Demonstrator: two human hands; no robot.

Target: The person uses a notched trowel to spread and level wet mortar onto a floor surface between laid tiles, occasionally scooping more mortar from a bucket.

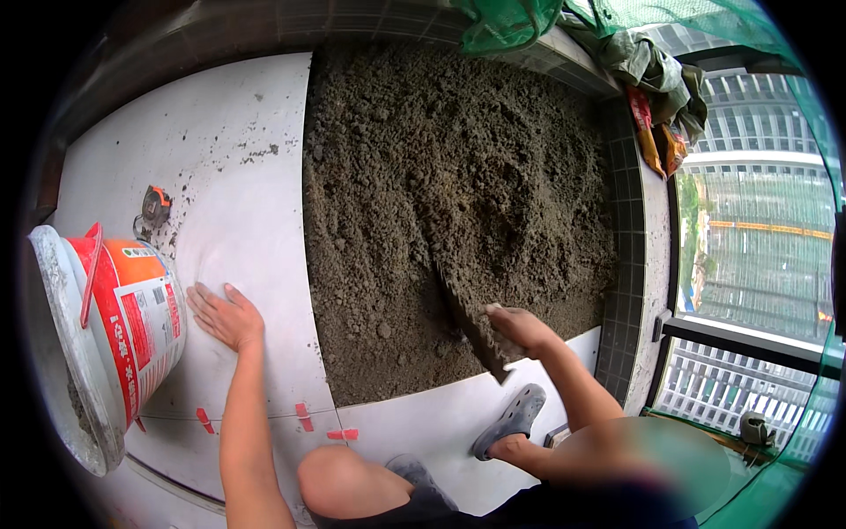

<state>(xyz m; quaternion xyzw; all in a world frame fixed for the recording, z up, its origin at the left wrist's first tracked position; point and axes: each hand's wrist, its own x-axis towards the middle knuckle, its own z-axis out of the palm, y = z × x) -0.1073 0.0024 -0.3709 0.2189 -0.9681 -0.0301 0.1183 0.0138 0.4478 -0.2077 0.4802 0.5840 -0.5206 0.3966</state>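
My left hand (227, 319) lies flat with its fingers stretched out on a large white floor tile (256, 203), close beside a red, orange and white bucket (132, 326). My right hand (522, 331) is closed around a notched trowel (471, 322), a long, mortar-smeared blade whose edge looks toothed. The handle is mostly hidden by my fingers. The blade stands on edge, its far end in a bed of loose, damp grey-brown mortar (388, 176). Lumps and ridges cover the mortar, which meets the tile's straight edge on its left.
On the tile rests a tape measure (157, 204) among mortar crumbs. Red clips (304, 417) mark the near tile joints. Dark small tiles (627, 229) border the right wall below a railing window. Bags (648, 132) and green netting (507, 22) lie along the far right sill.
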